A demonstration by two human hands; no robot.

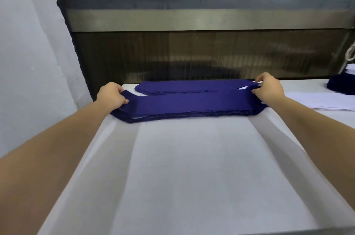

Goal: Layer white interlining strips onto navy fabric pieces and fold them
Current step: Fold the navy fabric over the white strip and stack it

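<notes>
Pinching ends of navy fabric piece (pixel 192 100), left hand (pixel 111 96), right hand (pixel 269 88); white interlining strips (pixel 322 102) alongside, right.

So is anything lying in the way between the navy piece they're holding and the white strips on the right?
Nothing visible. The left hand and right hand grip the navy piece by its ends. Between it and the white strips lies only bare table and the right hand itself.
</notes>
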